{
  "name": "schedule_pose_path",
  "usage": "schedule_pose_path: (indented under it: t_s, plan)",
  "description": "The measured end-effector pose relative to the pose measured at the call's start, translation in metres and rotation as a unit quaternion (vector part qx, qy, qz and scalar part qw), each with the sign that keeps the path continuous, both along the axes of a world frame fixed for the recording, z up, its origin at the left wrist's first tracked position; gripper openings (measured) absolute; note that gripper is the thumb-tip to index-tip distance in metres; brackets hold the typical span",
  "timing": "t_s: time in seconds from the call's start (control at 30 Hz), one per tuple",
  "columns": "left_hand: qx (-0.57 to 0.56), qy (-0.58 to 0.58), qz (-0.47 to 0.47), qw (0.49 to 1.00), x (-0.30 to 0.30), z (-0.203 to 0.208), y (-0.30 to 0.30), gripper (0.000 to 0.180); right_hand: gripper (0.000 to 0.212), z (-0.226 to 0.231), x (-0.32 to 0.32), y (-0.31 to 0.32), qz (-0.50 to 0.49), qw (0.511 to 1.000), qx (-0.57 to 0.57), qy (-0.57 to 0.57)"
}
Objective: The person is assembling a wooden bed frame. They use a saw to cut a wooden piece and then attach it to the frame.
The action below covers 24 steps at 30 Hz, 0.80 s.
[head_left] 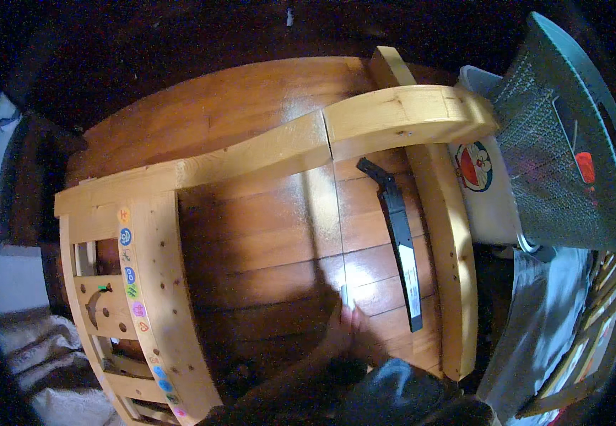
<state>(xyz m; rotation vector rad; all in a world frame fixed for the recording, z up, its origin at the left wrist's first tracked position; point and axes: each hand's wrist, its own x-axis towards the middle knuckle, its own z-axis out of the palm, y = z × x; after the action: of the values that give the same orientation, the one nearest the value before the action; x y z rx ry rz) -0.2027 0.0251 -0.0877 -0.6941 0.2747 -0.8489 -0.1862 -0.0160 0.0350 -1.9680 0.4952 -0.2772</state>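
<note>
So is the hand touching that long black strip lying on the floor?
Apart. The head view shows the hand holding a thin rod, with a band of bare wooden floor between it and the black strip.

A pale pine wooden frame (279,149) fences a patch of glossy brown plank floor (265,241) in the middle of the frame. Its curved top rail crosses the upper centre, a sticker-dotted side board (148,284) walls the left, and a long curved side rail (450,255) closes the right. Inside, the floor lies open at centre and upper left. A flat black plastic strip (400,248) lies right of centre, just inside the right rail. One hand (347,330) rests on the floor at lower centre. Beyond the right rail, a dark mesh-fronted heater (564,156) and a white cartoon-printed box (482,177) crowd the upper right.
</note>
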Motion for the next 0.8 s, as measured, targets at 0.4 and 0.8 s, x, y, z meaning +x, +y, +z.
schedule_pose_path:
  t_s: [0.4,0.8]
  plan:
    - [0.773,-0.376,0.031,0.510,0.243,0.110,-0.031,0.044,0.042,0.006,0.190,-0.037,-0.005,0.997,0.075,-0.017]
    - [0.544,-0.289,-0.023,0.787,0.005,0.107,0.011,0.023,0.033,0.005,-0.013,-0.008,-0.006,0.997,0.057,0.043]
